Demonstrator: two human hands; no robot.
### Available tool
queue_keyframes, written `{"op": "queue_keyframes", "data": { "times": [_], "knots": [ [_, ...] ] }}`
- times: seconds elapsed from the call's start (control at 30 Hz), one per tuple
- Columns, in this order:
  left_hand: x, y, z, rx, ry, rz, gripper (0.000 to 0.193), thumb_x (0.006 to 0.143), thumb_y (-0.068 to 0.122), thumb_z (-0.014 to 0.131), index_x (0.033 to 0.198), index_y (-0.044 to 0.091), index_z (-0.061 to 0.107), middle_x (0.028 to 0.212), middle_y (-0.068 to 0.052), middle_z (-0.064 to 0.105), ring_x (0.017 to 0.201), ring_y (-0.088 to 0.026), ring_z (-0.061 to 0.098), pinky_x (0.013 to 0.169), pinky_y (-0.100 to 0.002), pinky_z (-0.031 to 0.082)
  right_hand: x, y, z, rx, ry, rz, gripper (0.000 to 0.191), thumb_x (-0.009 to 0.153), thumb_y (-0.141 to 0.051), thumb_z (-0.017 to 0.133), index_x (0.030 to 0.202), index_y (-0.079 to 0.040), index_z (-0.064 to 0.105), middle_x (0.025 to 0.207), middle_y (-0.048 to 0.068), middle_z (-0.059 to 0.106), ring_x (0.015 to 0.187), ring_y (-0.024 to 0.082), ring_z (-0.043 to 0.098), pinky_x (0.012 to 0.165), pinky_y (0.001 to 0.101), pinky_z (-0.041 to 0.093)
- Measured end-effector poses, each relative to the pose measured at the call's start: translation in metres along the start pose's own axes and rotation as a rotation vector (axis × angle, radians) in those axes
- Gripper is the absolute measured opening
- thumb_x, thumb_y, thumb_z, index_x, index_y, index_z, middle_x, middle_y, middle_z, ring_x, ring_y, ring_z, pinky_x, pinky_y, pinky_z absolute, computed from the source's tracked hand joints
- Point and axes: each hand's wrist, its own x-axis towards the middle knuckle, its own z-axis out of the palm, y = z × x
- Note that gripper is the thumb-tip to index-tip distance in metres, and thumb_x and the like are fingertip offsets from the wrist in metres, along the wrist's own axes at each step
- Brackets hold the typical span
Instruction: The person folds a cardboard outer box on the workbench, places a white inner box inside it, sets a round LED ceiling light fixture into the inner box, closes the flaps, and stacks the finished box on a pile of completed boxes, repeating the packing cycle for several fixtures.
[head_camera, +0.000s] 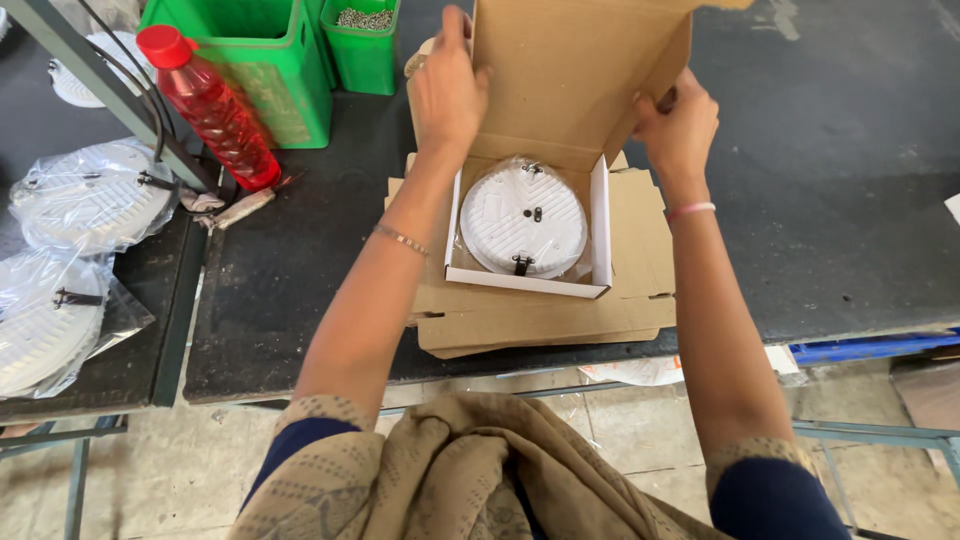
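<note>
Patterned beige shawl (470, 470) lowest in view; beyond it, both hands grip the raised brown cardboard lid (575, 70), left hand (447, 92) and right hand (680, 125) at its edges. The round white plastic-wrapped light fixture (523, 220) sits boxed below, between the wrists, on the dark desk (300, 270).

The box lid (580, 60) runs off the top edge. The left hand (447, 90) hides part of its side. The green bins (262, 60) are cut off too.
</note>
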Motion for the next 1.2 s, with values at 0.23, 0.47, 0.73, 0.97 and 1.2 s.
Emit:
{"op": "queue_keyframes", "data": {
  "times": [0.23, 0.47, 0.73, 0.97, 1.2],
  "knots": [
    [-0.061, -0.033, -0.069, -0.602, -0.491, -0.055, 0.056, 0.088, -0.009, 0.066, 0.14, 0.011, 0.055, 0.135, -0.006, 0.066, 0.109, -0.02, 0.069, 0.095, -0.034, 0.06, -0.058, 0.009, -0.057, 0.436, -0.483, 0.169, 0.043, 0.086, -0.004, 0.072, 0.128, -0.011, 0.067, 0.115, 0.003, 0.075, 0.108, 0.014, 0.072, 0.096, 0.0326, 0.059],
    [-0.099, -0.06, -0.106, -0.517, -0.966, 0.035, 0.034, 0.098, 0.02, 0.066, 0.13, 0.013, 0.074, 0.159, -0.019, 0.049, 0.144, -0.029, 0.047, 0.113, -0.041, 0.041, -0.108, 0.031, -0.069, -0.039, -0.82, 0.181, 0.059, 0.089, -0.046, 0.067, 0.143, -0.021, 0.065, 0.161, 0.007, 0.051, 0.143, 0.029, 0.051, 0.112, 0.0468, 0.045],
    [-0.152, -0.036, -0.123, -0.316, -0.924, 0.043, 0.1, 0.068, 0.035, 0.09, 0.153, 0.017, 0.041, 0.145, -0.022, 0.055, 0.133, -0.036, 0.053, 0.109, -0.041, 0.042, -0.149, 0.008, -0.05, -0.447, -0.826, 0.304, 0.114, 0.058, -0.042, 0.089, 0.16, -0.036, 0.038, 0.166, -0.002, 0.034, 0.118, 0.035, 0.066, 0.109, 0.0459, 0.046],
    [-0.167, -0.027, -0.123, -0.325, -0.752, -0.019, 0.086, 0.073, 0.019, 0.089, 0.151, 0.02, 0.051, 0.129, -0.016, 0.071, 0.112, -0.028, 0.073, 0.099, -0.037, 0.057, -0.173, 0.01, -0.035, 0.082, -0.551, 0.155, 0.084, 0.072, -0.008, 0.087, 0.15, -0.014, 0.054, 0.148, 0.014, 0.059, 0.121, 0.026, 0.067, 0.097, 0.0366, 0.056],
    [-0.101, 0.015, -0.178, -0.427, -0.536, 0.039, 0.081, 0.076, 0.028, 0.091, 0.145, 0.01, 0.052, 0.119, -0.018, 0.076, 0.107, -0.022, 0.075, 0.095, -0.038, 0.057, -0.12, -0.04, -0.099, 0.249, -0.401, 0.075, 0.074, 0.08, -0.003, 0.081, 0.149, -0.007, 0.054, 0.14, 0.013, 0.065, 0.112, 0.017, 0.067, 0.094, 0.0303, 0.058]
  ]
}}
